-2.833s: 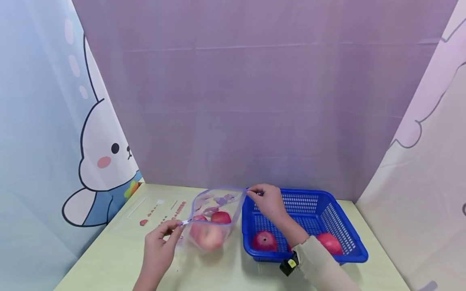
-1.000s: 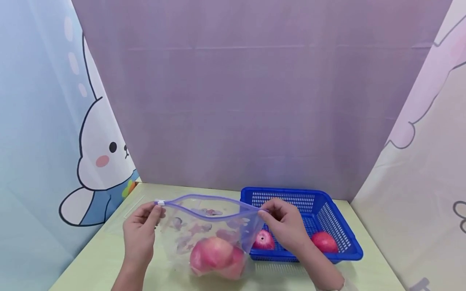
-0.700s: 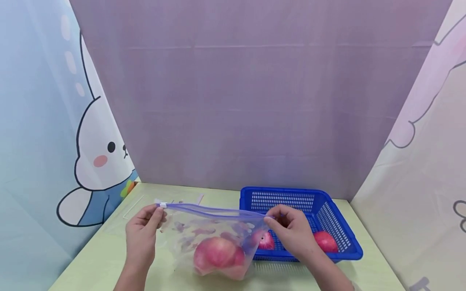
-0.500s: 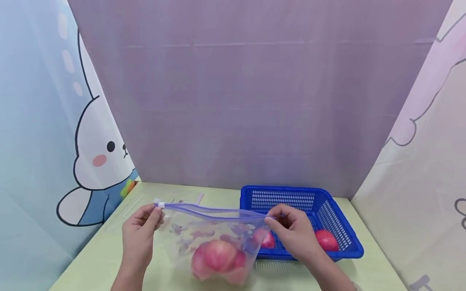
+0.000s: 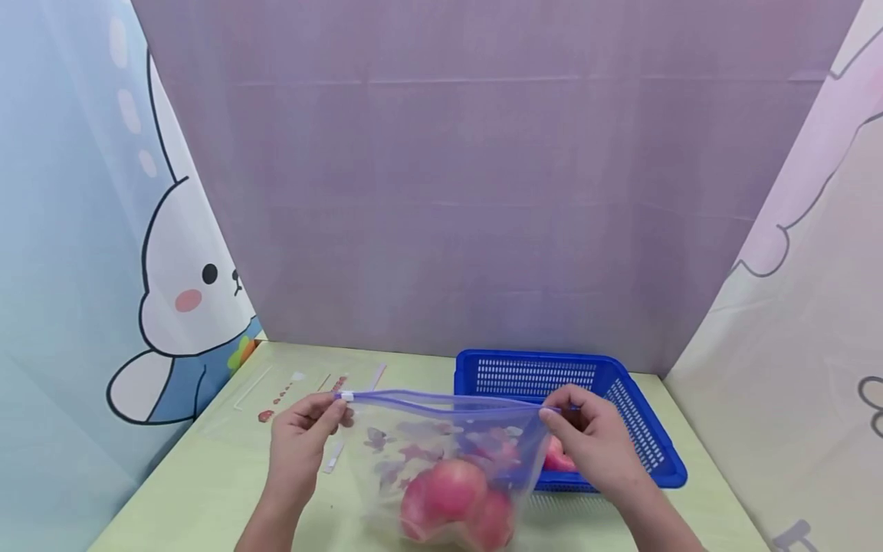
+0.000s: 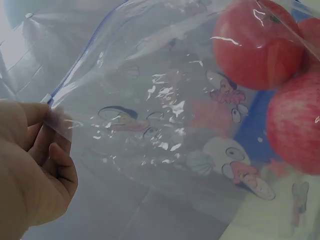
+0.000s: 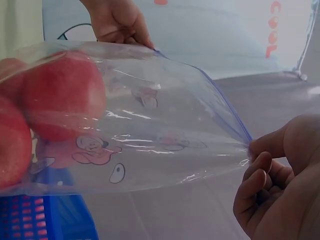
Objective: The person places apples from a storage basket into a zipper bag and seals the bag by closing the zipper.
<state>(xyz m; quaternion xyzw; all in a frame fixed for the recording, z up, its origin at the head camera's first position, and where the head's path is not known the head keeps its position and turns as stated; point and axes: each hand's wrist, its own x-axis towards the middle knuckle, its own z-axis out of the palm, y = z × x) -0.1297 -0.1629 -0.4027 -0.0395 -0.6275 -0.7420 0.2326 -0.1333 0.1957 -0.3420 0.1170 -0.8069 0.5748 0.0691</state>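
A clear zip bag (image 5: pixel 386 445) with a purple zip rim and printed cartoon figures hangs between both hands. My left hand (image 5: pixel 303 437) pinches its left top corner, right at the white slider (image 5: pixel 347 396). The opposite corner is pinched between thumb and fingers of my right hand (image 5: pixel 593 437). Red apples (image 5: pixel 455 489) sit bunched at the bottom of the bag; in the left wrist view an apple (image 6: pixel 257 45) shows through the film. A narrow gap runs along the mouth between the two zip edges.
Behind the bag on the right stands a blue plastic basket (image 5: pixel 648 429), with an apple (image 5: pixel 559 456) partly hidden by my right hand. Flat clear bags (image 5: pixel 241 395) with red print lie on the pale yellow table (image 5: pixel 179 491) at the left.
The bag has come nearer and its mouth has gone from wide to a narrow gap. In the last half second both hands have moved right with it, covering more of the basket.
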